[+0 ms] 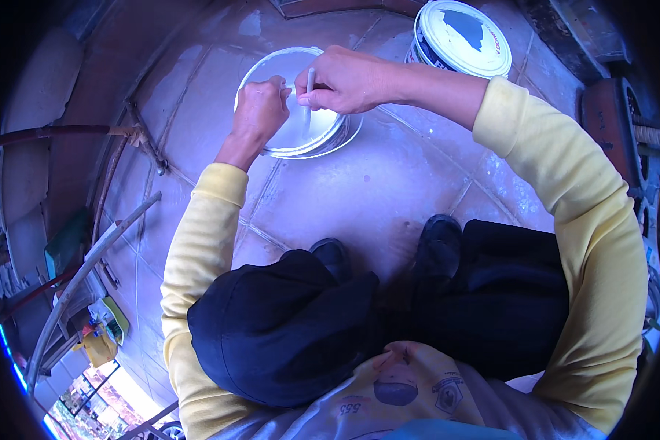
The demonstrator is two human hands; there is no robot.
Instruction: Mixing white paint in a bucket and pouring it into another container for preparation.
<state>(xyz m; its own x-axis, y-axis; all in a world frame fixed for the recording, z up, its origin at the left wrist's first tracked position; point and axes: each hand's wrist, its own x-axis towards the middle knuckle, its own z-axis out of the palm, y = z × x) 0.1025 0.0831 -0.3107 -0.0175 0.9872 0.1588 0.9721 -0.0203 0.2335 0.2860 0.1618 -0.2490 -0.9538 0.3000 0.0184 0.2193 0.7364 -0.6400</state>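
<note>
A person is squatting on a floor of big reddish square tiles [367, 180] and leaning both arms out over a round white plastic bucket [330, 141]. The bucket stands on the floor in front of the feet, and smooth white stuff [295, 132] shows inside it. The right hand [335, 82] grips a thin, straight, pale grey stick [310, 86] between its thumb and fingers. The top of the stick pokes up above the hand, and the lower part points down into the bucket. The left hand [262, 108] is over the left side of the bucket, just beside the right hand. Its fingers are curled in and its thumb is close to them, but I can't tell if it is pinching something small. Up and to the right, near the right arm, is another round bucket [421, 55] with a white lid [463, 60] on it, and the lid has a dark blue patch. The person has long yellow sleeves [561, 158], black trousers [286, 330] and dark shoes [440, 246]. Over on the left, well apart from the hands, is a long bent grey pole [114, 233]. Near its lower end is a crumpled yellow thing [97, 347], too small to make out. At the far right sits a reddish-brown boxy thing [601, 121].
</note>
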